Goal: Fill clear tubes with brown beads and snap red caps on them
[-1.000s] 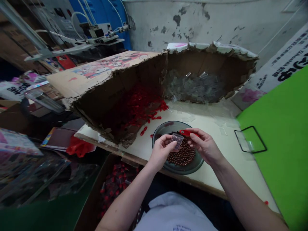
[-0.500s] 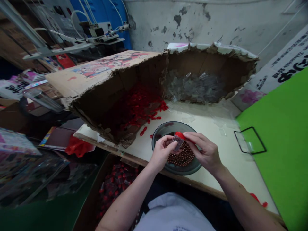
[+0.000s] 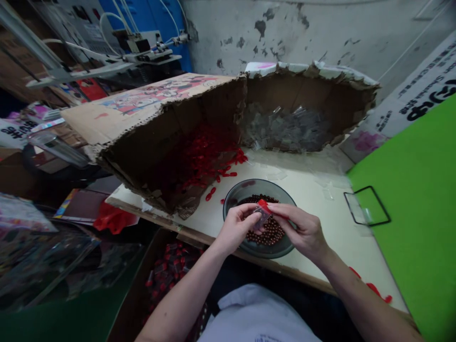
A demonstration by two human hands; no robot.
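A small clear plastic container (image 3: pixel 261 220) is pinched between the thumb and fingers of my left hand (image 3: pixel 237 225). At its top is a red cap (image 3: pixel 263 205), gripped by the closed fingertips of my right hand (image 3: pixel 302 229). The cap looks tilted; I cannot tell whether it is fully seated. Both hands are over a grey bowl (image 3: pixel 245 189) that holds many shiny brown beads (image 3: pixel 272 232). My fingers hide part of the container, so its contents are unclear.
Behind the bowl, one torn cardboard box (image 3: pixel 149 123) holds red caps (image 3: pixel 203 152), another holds clear containers (image 3: pixel 285 128). Below the table edge, capped containers (image 3: pixel 171 266) fill a box. A green panel (image 3: pixel 420 204) with a black frame (image 3: pixel 386 216) borders the right side.
The red cap and container have tilted between my fingers, and my right hand has dipped slightly. The whole view has shifted a little.
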